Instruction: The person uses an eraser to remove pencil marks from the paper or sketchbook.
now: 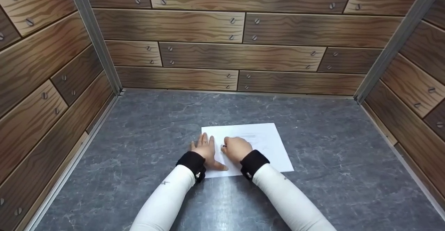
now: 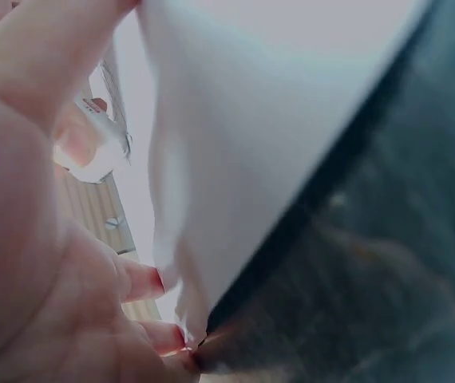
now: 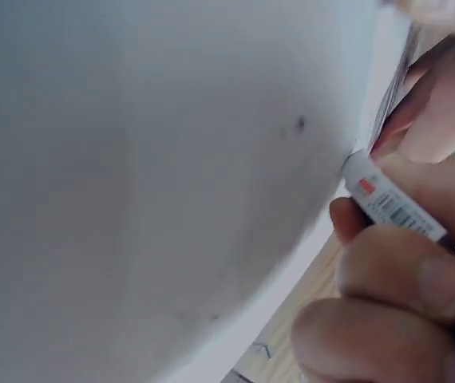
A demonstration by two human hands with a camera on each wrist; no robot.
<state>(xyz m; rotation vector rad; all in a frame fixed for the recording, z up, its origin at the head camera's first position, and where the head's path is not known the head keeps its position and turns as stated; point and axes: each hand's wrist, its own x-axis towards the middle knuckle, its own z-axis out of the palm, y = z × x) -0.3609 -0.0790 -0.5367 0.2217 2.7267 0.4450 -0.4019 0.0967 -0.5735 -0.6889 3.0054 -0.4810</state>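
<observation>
A white sheet of paper (image 1: 269, 156) with faint grey print lies on the grey tabletop. My left hand (image 1: 205, 151) presses on its left side, fingers spread and thumb stretched toward the right. My right hand (image 1: 237, 149) rests on the sheet just beside it, fingers curled round a small white stick that looks like an eraser (image 3: 395, 203). A barcode and a red mark show on it, and the rounded tip touches the paper. In the left wrist view the paper (image 2: 243, 144) fills the middle, with fingertips at its edge. Small dark specks show on the paper in the right wrist view.
Wood-patterned panels (image 1: 194, 55) with printed screws stand behind the grey tabletop (image 1: 149, 119) and on both sides. Metal posts (image 1: 95, 32) mark the back corners. Black bands (image 1: 255, 162) wrap both wrists over white sleeves.
</observation>
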